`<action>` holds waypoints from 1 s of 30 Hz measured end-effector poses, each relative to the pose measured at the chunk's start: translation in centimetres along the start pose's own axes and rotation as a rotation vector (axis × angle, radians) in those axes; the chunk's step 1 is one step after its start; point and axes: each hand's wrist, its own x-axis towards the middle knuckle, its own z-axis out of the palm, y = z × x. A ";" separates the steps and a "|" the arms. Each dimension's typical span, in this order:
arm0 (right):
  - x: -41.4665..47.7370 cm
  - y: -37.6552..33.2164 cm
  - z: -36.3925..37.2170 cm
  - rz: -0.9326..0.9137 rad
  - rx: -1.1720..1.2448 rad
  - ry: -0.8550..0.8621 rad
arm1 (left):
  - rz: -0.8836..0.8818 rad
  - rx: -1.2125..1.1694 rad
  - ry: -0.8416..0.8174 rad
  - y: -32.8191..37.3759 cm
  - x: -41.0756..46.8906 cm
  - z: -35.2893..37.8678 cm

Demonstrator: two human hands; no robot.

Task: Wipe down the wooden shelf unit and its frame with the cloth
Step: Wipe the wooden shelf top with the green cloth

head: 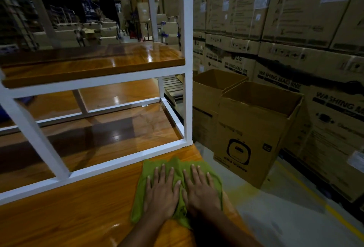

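While we lean over the wooden shelf unit (84, 209), our left hand (160, 193) and right hand (201, 191) press the green cloth (150, 168) flat, fingers straight, near its right edge.

The left hand (161, 195) and right hand (201, 193) are bare, like both forearms (145, 231), with short pale fingernails.

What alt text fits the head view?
The left hand and right hand press flat, side by side, on a green cloth at the right end of a glossy wooden top. Beyond the cloth stands a white frame holding wooden shelves. Two open boxes sit on the floor to the right, before stacked cartons.
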 end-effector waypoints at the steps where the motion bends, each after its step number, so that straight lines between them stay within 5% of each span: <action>1: 0.7 0.2 0.0 -0.012 0.010 0.017 | -0.003 -0.002 0.002 0.0 0.6 0.0; 6: 3.7 0.6 -0.3 -0.099 0.004 0.008 | -0.007 -0.033 0.013 -0.2 2.9 -0.1; 17: 6.8 -0.7 -0.9 0.150 0.020 -0.032 | 0.237 -0.190 0.013 -2.1 6.8 -0.9; 30: 5.2 -3.4 -0.5 -0.059 -0.033 -0.049 | 0.070 -0.117 0.013 -3.6 2.8 -0.8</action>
